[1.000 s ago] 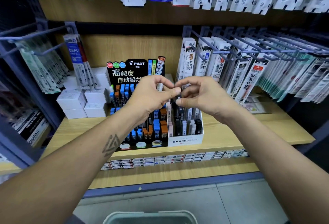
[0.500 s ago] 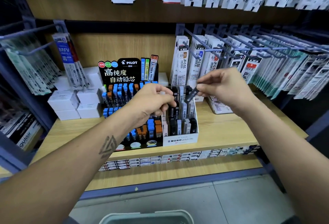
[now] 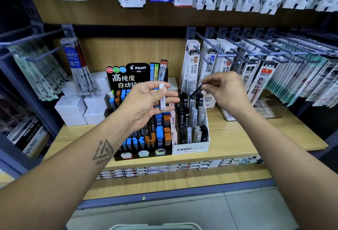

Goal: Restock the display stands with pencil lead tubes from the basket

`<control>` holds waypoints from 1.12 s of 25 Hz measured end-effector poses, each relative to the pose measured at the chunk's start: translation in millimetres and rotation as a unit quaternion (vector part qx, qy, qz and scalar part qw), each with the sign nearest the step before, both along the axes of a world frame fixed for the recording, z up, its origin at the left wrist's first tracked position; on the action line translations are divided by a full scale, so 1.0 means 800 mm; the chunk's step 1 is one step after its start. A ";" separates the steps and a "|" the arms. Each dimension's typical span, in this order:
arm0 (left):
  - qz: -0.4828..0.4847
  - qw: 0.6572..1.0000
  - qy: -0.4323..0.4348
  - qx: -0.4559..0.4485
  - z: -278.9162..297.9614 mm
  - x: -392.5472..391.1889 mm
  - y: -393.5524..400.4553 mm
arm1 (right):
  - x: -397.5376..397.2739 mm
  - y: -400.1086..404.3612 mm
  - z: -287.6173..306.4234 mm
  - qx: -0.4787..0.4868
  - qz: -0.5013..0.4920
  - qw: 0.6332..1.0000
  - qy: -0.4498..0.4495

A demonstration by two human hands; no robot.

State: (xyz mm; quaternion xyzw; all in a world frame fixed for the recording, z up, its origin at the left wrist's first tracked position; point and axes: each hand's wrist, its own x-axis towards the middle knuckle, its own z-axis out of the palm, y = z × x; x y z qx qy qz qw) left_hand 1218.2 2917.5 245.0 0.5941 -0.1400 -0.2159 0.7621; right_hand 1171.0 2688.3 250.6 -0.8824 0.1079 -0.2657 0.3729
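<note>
Your right hand (image 3: 226,91) pinches 1 dark lead tube (image 3: 196,91) tilted over the MONO stand (image 3: 192,149); it may jam. Left hand (image 3: 146,101) loosely holds 1 white tube (image 3: 162,98); could drop.

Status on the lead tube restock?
Mid-job. Done: Pilot stand and Mono stand look mostly stocked. In hand: left hand holds a white tube; right hand pinches a dark tube above the Mono stand. Left: slotting both; basket contents unseen.
</note>
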 end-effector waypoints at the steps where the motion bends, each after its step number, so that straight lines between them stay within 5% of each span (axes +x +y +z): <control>1: 0.001 1.000 0.000 0.012 -0.001 0.001 0.001 | 0.005 0.002 0.000 -0.029 -0.007 1.000 0.007; 8: -0.004 0.999 -0.002 0.033 -0.003 0.007 0.013 | 0.007 -0.009 0.023 -0.048 0.015 0.994 0.102; 16: -0.011 0.999 -0.022 0.045 -0.006 0.001 0.003 | -0.022 -0.026 0.001 -0.182 0.116 0.941 0.262; 28: -0.028 0.997 -0.030 0.058 -0.006 -0.008 -0.003 | -0.045 -0.012 -0.020 -0.216 0.160 0.931 0.249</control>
